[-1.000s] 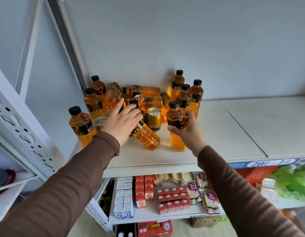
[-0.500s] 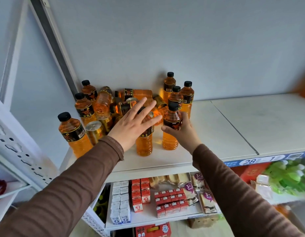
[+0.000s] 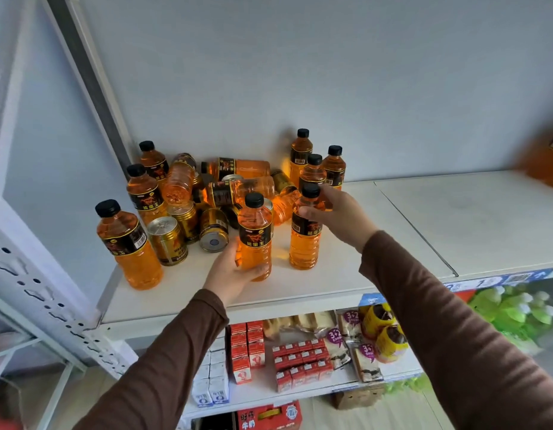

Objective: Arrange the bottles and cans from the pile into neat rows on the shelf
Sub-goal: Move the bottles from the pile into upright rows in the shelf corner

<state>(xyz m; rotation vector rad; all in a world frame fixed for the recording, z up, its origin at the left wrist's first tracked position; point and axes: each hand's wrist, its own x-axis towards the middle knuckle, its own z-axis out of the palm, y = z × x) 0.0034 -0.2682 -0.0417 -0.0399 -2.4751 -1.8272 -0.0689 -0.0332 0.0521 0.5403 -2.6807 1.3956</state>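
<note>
Mid-sort, left hand (image 3: 234,271) gripped an upright bottle (image 3: 255,240) low at the shelf (image 3: 300,293) front, right hand (image 3: 337,215) clasped a second bottle (image 3: 304,234) beside it; next move likely needs lining both up straight.

Both arms extended; left hand (image 3: 230,270) fingers curled gripping, right hand (image 3: 338,217) likewise.

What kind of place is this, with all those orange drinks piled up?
Probably a small shop or its stockroom. A white metal shelf carries a blue price strip on its front edge, and the lower shelf holds rows of small red cartons and packaged snacks.
</note>
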